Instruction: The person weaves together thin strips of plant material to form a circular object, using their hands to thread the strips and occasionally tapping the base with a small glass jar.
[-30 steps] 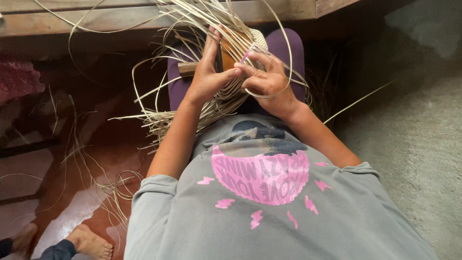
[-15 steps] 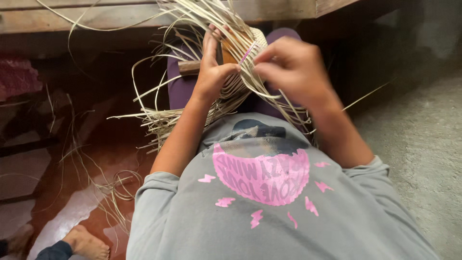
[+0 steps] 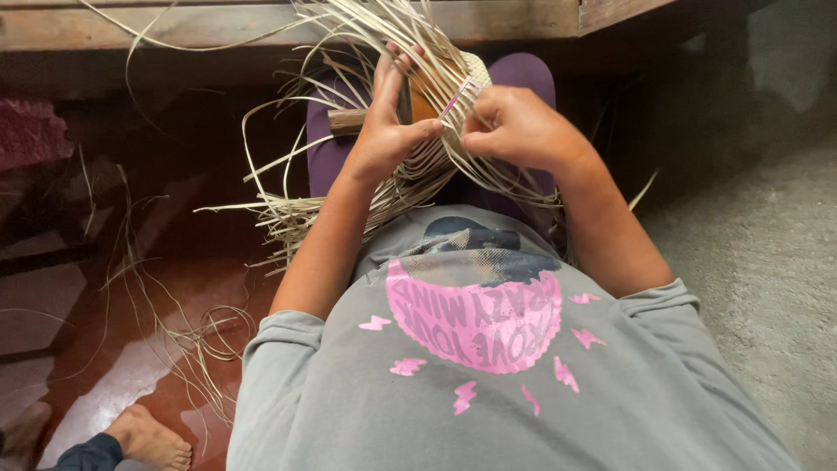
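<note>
The right hand (image 3: 514, 131) has its grip pinched closed on a thin pinkish strand (image 3: 455, 103), drawing it across the weave. The left hand (image 3: 388, 131) lies flat against the woven piece (image 3: 475, 70), fingers spread and thumb pressing the pale straw strips (image 3: 418, 174) down, not closed around anything. The piece sits on the person's lap over a wooden form (image 3: 349, 119). By the look of it, only a small woven patch near the top is finished; most strips hang loose and unwoven, spilling toward the reddish floor (image 3: 131, 366), so much weaving seems left.
</note>
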